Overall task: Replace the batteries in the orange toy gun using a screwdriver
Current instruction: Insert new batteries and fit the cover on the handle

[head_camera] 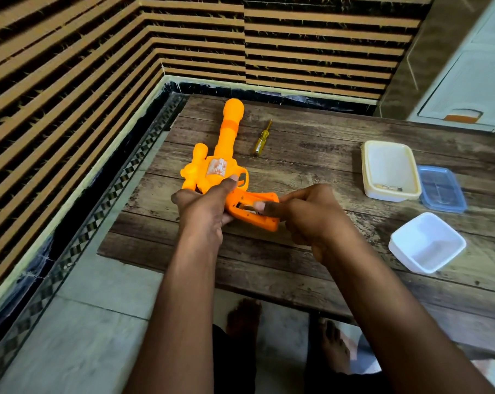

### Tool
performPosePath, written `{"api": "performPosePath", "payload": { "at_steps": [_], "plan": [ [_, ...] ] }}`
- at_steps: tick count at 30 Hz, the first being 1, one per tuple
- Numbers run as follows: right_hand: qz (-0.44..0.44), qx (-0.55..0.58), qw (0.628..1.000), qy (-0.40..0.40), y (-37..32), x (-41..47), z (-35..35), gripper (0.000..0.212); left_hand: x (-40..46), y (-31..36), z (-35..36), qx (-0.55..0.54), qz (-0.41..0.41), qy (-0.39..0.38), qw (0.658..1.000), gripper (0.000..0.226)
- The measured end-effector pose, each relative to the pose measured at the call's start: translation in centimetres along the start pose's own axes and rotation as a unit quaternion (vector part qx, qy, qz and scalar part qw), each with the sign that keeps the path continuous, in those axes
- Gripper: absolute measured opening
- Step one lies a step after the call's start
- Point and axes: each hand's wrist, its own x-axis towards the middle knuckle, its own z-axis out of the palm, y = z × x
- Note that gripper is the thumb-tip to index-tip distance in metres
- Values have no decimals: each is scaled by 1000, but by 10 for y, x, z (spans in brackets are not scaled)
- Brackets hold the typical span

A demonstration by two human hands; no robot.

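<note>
Dim even indoor light, soft shadows, wide-angle edge bending

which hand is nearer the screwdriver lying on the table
Left. The left hand grips the toy gun body, just below-left of the screwdriver. The right hand is at the gun's grip, further toward the person.

Left hand (205,207) grips the orange toy gun (222,166) near the table's (311,268) left edge; right hand's (311,214) thumb presses into its open grip compartment.
</note>
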Motion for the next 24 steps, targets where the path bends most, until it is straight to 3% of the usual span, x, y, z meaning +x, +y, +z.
{"api": "performPosePath", "payload": {
  "at_steps": [4, 8, 15, 17, 20, 24],
  "plan": [
    [-5, -42, 997, 58, 3, 5, 7, 35, -4, -1, 3, -11, 2, -6, 1000, 72],
    [4, -62, 996, 62, 4, 12, 10, 33, -5, 0, 4, -15, 2, -9, 1000, 71],
    [-78, -175, 975, 111, 1, 0, 2, 58, -4, 3, 2, -10, -19, -8, 1000, 72],
    [-49, -74, 991, 97, -3, -2, -3, 55, -4, 4, 1, -15, -17, -12, 1000, 73],
    [46, 178, 983, -7, -13, -6, -17, 19, -5, 3, 2, -15, -7, -7, 1000, 72],
    [54, 289, 952, -83, -14, -8, -34, 35, -6, 1, 3, -12, -3, -4, 1000, 73]
  ]
}}
